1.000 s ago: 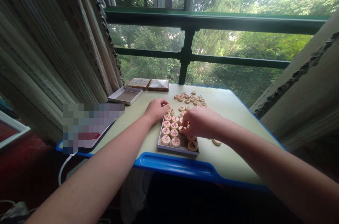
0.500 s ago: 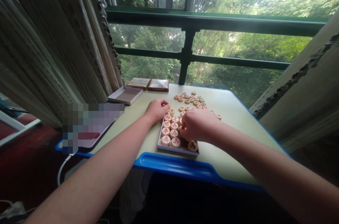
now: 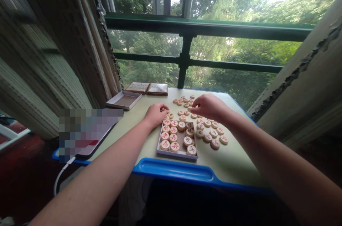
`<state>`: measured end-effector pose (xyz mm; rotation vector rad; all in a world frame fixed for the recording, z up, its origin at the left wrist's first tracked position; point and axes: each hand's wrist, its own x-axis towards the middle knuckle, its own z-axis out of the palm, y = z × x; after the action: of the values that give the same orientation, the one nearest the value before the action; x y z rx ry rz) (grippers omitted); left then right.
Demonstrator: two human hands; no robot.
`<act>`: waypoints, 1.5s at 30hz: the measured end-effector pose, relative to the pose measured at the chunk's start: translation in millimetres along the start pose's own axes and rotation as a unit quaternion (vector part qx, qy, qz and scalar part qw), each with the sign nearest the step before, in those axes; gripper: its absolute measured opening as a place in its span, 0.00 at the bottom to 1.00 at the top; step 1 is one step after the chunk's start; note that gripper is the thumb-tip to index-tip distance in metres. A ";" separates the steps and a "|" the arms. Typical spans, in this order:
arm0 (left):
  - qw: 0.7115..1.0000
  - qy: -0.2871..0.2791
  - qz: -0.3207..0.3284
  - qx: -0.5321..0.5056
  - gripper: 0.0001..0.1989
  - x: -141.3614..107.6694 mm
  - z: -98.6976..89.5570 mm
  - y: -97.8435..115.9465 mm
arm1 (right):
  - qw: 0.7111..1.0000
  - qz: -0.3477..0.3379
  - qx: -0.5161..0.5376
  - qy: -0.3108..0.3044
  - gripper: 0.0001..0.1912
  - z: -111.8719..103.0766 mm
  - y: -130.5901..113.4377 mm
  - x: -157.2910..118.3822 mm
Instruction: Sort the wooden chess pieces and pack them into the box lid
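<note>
A shallow grey box [image 3: 160, 152] holds round wooden xiangqi pieces. Red-marked pieces [image 3: 173, 137] fill its left side, and black-marked ones [image 3: 191, 150] line the right, with bare floor between. My left hand [image 3: 156, 115] is at the box's far left corner, fingers curled together beside a few loose pieces [image 3: 171, 116]; what they grip, if anything, is hidden. Beyond the box, my right hand [image 3: 210, 106] hovers over the scattered pieces with thumb and finger pinched on a pale xiangqi piece [image 3: 189, 109]. More loose pieces [image 3: 213, 133] lie right of the box.
An open box lid [image 3: 124, 100] and two flat brown-edged boxes [image 3: 157, 89] lie at the back left. A partly blurred flat device [image 3: 98, 133] with a white cable [image 3: 60, 176] sits on the left. The table has a blue front trough [image 3: 176, 169]; a window railing stands behind.
My right hand has moved from inside the box up and away to the scattered pieces. More black-marked pieces now show along the box's right side. My left hand keeps its place by the corner.
</note>
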<state>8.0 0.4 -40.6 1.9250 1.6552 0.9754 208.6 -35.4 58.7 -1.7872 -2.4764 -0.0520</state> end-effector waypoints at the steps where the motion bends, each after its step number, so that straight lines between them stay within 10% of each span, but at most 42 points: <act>1: 1.000 -0.001 0.002 0.003 0.09 -0.5 -0.3 0.7 | 1.000 0.015 -0.005 -0.001 0.15 2.9 8.6 4.8; 14: 1.000 -0.015 0.006 0.007 0.09 -2.8 -2.0 4.4 | 0.999 -0.027 -0.001 -0.023 0.15 17.8 18.6 8.0; 23: 1.000 -0.025 0.019 -0.002 0.09 -1.1 -0.7 1.9 | 0.926 -0.287 0.223 -0.104 0.13 1.9 -13.1 -46.4; 45: 1.000 -0.017 0.014 0.009 0.10 -1.2 0.2 1.0 | 0.929 -0.285 0.179 -0.155 0.09 12.5 0.3 -38.6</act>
<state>8.8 -1.0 -40.3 1.9700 1.6278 0.9360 220.3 -70.8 42.7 -0.9547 -2.8910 0.6466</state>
